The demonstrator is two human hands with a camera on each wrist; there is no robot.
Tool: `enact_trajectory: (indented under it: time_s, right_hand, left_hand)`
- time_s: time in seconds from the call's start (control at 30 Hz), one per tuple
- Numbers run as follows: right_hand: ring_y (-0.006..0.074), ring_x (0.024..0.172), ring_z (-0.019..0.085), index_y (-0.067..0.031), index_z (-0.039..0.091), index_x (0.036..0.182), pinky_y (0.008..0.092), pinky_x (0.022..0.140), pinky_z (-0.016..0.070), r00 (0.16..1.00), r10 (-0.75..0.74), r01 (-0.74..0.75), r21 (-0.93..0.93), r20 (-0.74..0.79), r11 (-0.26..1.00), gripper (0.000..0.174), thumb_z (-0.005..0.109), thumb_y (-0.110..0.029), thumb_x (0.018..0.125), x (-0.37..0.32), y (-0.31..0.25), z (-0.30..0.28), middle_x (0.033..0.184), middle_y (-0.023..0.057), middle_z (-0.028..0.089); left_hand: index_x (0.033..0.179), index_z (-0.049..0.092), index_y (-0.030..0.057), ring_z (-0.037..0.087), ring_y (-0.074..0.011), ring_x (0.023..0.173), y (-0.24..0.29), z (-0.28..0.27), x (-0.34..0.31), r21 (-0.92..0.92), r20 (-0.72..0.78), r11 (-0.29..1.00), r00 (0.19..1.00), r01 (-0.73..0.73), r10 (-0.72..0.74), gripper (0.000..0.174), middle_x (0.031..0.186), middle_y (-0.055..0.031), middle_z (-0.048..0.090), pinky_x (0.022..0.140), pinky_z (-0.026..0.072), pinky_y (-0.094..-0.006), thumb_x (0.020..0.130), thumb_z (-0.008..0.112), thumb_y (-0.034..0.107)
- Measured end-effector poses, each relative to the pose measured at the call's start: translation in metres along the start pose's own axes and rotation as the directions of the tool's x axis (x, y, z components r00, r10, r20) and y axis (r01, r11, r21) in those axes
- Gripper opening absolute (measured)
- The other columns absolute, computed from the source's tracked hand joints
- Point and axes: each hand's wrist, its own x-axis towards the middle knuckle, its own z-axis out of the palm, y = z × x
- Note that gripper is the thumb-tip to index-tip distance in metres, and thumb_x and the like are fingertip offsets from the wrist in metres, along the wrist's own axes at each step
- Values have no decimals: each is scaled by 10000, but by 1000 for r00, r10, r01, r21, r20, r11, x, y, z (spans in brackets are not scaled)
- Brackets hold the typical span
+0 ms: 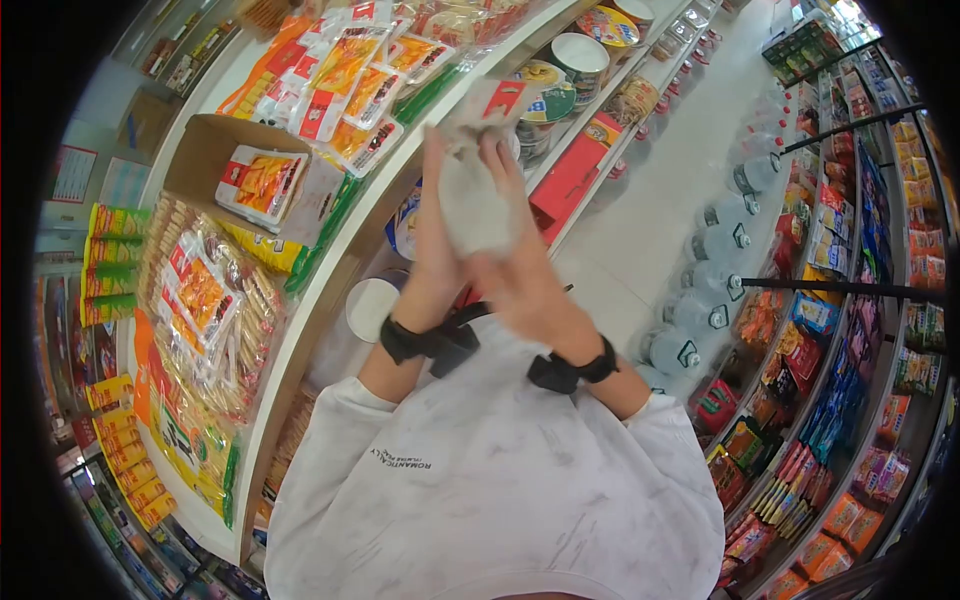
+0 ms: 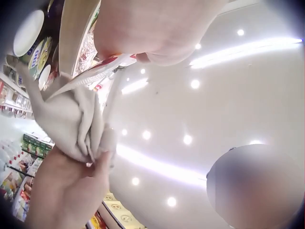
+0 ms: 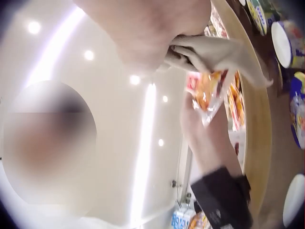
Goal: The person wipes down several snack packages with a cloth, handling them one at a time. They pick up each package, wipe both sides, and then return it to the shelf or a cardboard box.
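Note:
In the head view a grey cloth (image 1: 472,205) lies between the left hand (image 1: 432,235) and the right hand (image 1: 535,285), both blurred. The right hand (image 2: 71,183) grips this cloth (image 2: 64,117) in the left wrist view, its folds bunched at the fingers. A clear packet of orange food with a red and white label (image 3: 207,90) is pinched by the left hand (image 3: 205,133), with the cloth (image 3: 217,52) against it. The far end of the packet (image 1: 500,100) shows above the hands. Some fingertips are hidden by cloth and blur.
On the left, a curved white shelf (image 1: 335,245) bears a cardboard box (image 1: 195,150) with a packet in it, plus piles of similar packets (image 1: 200,290). Tubs (image 1: 580,55) stand on the lower level. Water bottles (image 1: 715,250) line the floor at right, beside stocked snack shelves.

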Motion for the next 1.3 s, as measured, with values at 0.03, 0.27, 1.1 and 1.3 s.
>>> enact_trajectory:
  time_s: [0.03, 0.27, 1.1, 1.3]
  right_hand:
    - [380, 1427, 289, 42, 444, 1398, 472, 1135, 241, 990, -137, 138, -29, 45, 990, 511, 465, -288, 1009, 2, -1, 6, 1535, 251, 312]
    - [441, 1391, 301, 23, 521, 1331, 505, 1144, 213, 994, -103, 107, -145, 36, 984, 436, 457, -255, 1002, 43, 18, -21, 1473, 252, 397]
    - [167, 1056, 604, 22, 508, 1324, 310, 920, 479, 944, 328, -319, 298, 20, 900, 439, 641, -169, 952, -12, 13, -41, 1210, 88, 629]
    - [163, 1156, 562, 33, 587, 1226, 305, 985, 429, 965, 260, -257, -81, 27, 963, 324, 623, -38, 912, -28, 52, -49, 1219, 113, 619]
  left_hand:
    - [1425, 411, 48, 562, -172, 1183, 0, 1, -2, -47, 96, 999, 995, 13, -9, 635, 1323, -82, 548, 999, 453, -310, 1032, 345, 543]
    - [1431, 412, 25, 511, -170, 1258, -10, 1, -5, 398, 201, 911, 959, 104, -197, 615, 1356, -91, 527, 1042, 417, -326, 1048, 344, 501]
    - [1375, 418, -27, 545, -179, 1205, -1, 19, 32, 328, 102, 845, 905, -422, 413, 460, 1300, -125, 544, 1021, 442, -328, 1015, 537, 234]
    - [1550, 176, 28, 335, -245, 1386, -17, 16, 36, 451, 249, 667, 801, -593, 544, 715, 1506, -190, 325, 1126, 311, -331, 1000, 570, 261]
